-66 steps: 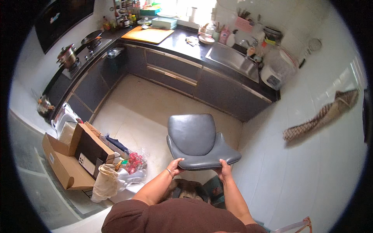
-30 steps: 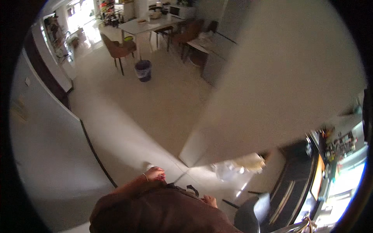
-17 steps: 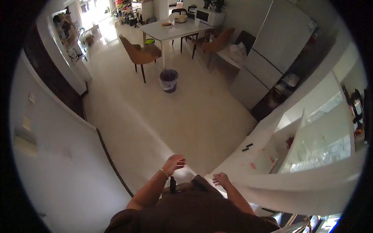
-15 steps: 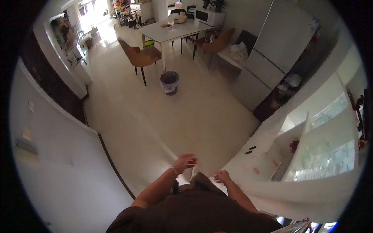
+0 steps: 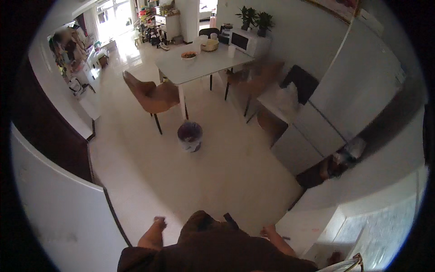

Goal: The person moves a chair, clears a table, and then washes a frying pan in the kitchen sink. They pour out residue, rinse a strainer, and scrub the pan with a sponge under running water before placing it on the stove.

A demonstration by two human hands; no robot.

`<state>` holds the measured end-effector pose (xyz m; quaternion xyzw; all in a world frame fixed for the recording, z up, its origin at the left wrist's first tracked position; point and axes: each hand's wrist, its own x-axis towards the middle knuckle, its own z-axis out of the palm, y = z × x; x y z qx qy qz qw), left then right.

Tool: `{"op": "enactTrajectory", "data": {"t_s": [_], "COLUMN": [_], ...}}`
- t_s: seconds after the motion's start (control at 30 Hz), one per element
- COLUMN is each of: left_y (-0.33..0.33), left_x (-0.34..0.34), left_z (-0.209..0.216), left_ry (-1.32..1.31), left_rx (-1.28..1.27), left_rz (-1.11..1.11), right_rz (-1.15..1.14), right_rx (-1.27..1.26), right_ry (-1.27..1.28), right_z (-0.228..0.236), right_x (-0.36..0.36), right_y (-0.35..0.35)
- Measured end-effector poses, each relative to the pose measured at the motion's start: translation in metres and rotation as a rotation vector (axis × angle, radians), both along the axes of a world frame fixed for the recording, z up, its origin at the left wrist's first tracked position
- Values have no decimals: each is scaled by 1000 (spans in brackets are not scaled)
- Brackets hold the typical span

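Observation:
My left hand hangs low beside my dark clothing, nearest the pale wall panel on the left. Its fingers look loosely bent, with nothing visible in them. On the other side my right hand is down near the white unit, also loosely open and holding nothing I can see. A short dark strip shows at the front of my clothes, apart from both hands. Ahead on the floor stands a dark waste bin with a plastic liner.
A white table carries a plate of food and a basket. Brown chairs stand around it. A microwave and potted plants are behind. To the right rise a tall pale fridge and low cabinets.
The bin, table and chairs appear closer and the view has tilted up. My left hand has moved from in front of my body out to the left; my right hand has dropped lower.

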<state>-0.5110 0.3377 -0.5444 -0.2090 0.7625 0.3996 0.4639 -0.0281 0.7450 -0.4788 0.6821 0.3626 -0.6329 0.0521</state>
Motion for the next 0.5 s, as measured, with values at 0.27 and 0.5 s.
{"op": "enactTrajectory", "data": {"t_s": [0.27,0.5], "left_y": [34,302], "left_x": [-58,-292], "left_z": [3,-35], "left_ry": [-338,-382], "left_rx": [-265,648], "left_rz": [243,361], "right_rz": [100,948], "right_rx": [91,581], "right_ry": [-103,-2], "right_z": [-1,13], "right_x": [-113,-233], "right_y": [155,293]}}
